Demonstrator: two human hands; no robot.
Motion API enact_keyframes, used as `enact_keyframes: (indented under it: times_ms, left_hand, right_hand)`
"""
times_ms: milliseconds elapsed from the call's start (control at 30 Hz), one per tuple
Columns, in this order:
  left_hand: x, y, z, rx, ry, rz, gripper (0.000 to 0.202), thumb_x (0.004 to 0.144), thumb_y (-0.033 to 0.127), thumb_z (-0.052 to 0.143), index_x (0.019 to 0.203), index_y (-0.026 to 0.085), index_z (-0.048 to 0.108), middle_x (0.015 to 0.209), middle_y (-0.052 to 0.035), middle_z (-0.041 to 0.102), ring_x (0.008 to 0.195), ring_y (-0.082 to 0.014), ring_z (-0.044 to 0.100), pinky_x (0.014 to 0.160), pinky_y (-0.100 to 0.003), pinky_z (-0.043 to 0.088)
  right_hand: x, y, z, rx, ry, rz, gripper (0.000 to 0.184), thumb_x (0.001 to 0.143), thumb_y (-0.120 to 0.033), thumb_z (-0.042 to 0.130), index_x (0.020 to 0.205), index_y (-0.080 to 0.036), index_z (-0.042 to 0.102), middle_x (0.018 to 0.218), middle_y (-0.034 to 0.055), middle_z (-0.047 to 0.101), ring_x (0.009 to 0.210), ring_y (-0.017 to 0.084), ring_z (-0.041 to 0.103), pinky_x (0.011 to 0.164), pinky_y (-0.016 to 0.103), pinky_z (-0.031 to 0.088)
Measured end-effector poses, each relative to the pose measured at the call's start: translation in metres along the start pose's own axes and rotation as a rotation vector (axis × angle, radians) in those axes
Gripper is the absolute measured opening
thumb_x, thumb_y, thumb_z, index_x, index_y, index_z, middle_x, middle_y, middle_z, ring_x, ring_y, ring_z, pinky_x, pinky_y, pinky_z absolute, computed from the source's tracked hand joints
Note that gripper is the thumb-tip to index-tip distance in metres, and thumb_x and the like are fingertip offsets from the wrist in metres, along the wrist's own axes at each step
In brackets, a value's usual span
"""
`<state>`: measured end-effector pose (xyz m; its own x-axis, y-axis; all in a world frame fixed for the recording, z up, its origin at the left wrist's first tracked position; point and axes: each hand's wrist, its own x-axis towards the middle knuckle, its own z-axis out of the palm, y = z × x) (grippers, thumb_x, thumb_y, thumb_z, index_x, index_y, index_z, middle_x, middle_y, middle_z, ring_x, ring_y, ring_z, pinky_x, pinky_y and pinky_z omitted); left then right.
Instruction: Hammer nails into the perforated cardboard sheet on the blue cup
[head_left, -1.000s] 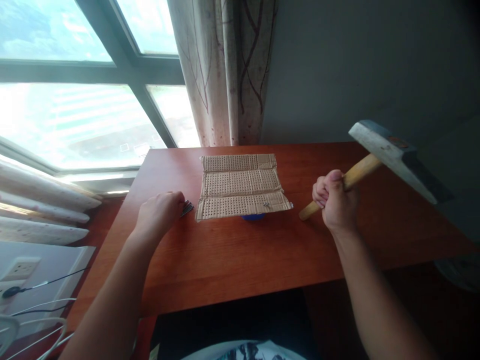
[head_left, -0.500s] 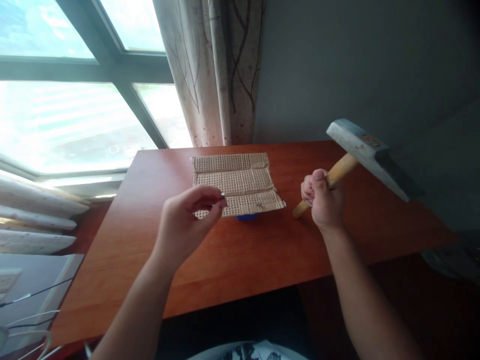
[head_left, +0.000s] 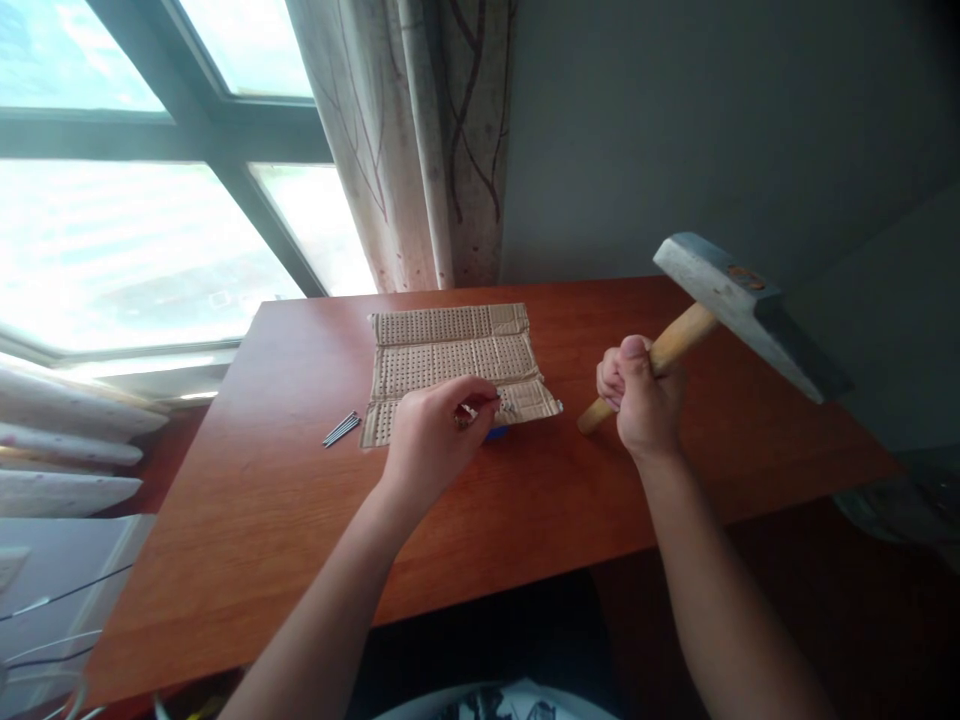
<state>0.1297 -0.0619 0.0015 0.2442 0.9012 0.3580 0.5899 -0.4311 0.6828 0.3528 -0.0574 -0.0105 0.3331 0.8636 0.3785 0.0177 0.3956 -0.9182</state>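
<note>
My right hand (head_left: 641, 400) is wrapped round the wooden handle of a hammer (head_left: 739, 290), its metal head raised to the right above the table. My left hand (head_left: 442, 430) is closed in a pinch over the near part of a holed cardboard sheet (head_left: 442, 360). A small metallic tip shows at its fingertips, apparently a nail, mostly hidden by the fingers. Just right of these fingertips, small shiny bits (head_left: 508, 407) stand on the cardboard. Under the sheet's near edge a blue object (head_left: 496, 433) shows in part. Several loose nails (head_left: 342, 428) lie left of the cardboard.
The brown wooden table (head_left: 300, 540) reaches close to a grey wall (head_left: 637, 150). A patterned curtain (head_left: 420, 180) and a bright window (head_left: 105, 250) are behind and to the left. Cables (head_left: 52, 655) hang at the lower left.
My left hand has moved right across the cardboard, still pinched, uncovering the loose nails at the left. My right hand and the hammer are nearly where they were.
</note>
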Motion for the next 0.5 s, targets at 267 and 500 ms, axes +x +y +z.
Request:
enact_keyframes:
  times_ms: [267,500]
  left_hand:
    - [0.0004,-0.0007,0.001,0.007,-0.004,0.014,0.005,0.083,0.021,0.066,0.084,0.02,0.07,0.074,0.0014,0.074,0.064,-0.0121,0.068,0.056,-0.019,0.049]
    - [0.0002,-0.0003,0.001,0.008,0.004,0.026,0.006,0.082,0.018,0.065,0.084,0.02,0.07,0.073,0.0015,0.073,0.064,-0.0115,0.067,0.057,-0.019,0.049]
  right_hand:
    - [-0.0002,-0.0021,0.0004,-0.019,-0.007,0.006,0.055,0.09,-0.059,0.058,0.058,-0.023,0.031,0.048,-0.0074,0.027,0.038,0.006,0.027,0.036,0.024,0.018]
    - [-0.0007,-0.0018,-0.0005,-0.041,-0.008,0.007,0.055,0.09,-0.059,0.056,0.058,-0.023,0.029,0.048,-0.0077,0.027,0.038,0.006,0.026,0.036,0.023,0.018]
